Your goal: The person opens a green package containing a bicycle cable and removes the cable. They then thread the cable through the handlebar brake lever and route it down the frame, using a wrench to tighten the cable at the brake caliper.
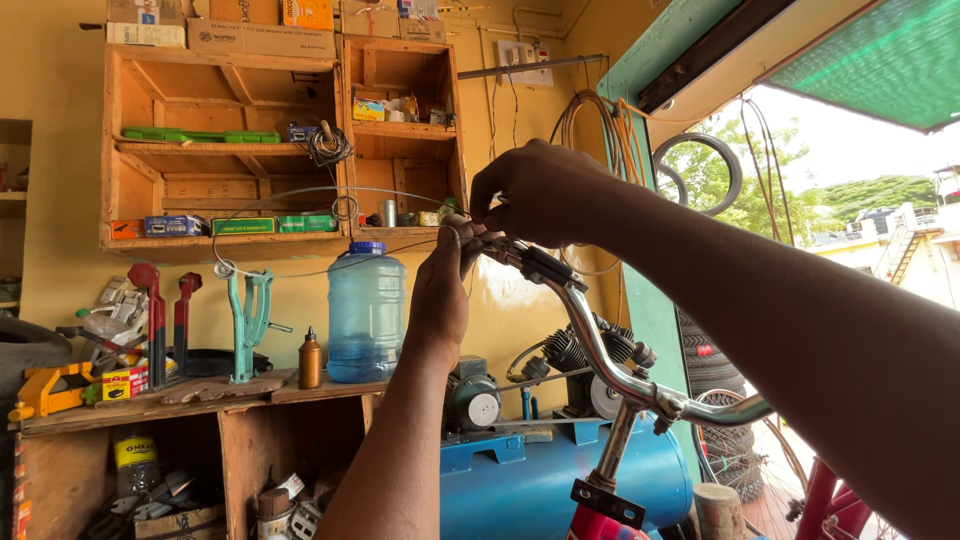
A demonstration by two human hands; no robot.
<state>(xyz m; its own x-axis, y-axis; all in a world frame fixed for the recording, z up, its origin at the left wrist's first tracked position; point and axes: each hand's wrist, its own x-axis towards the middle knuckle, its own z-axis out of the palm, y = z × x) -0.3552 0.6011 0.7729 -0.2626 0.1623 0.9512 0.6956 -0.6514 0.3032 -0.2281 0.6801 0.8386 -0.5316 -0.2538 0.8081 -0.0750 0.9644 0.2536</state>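
Note:
A chrome bicycle handlebar [600, 352] rises from a red bike frame at the bottom right. My right hand [545, 190] closes over the far end of the bar, at the black brake lever [545, 266]. My left hand [445, 290] pinches a thin steel cable [300, 192] just left of that lever. The cable loops up and left in a wide arc in front of the wooden shelves, then curves back toward my hands.
A wooden workbench [200, 398] holds a blue water jug [366, 312], a brown oil bottle [310, 360], red and teal stand tools and a yellow tool. Wooden shelves [230, 150] hang above. A blue air compressor [560, 470] stands below the handlebar. Tyres hang at the right doorway.

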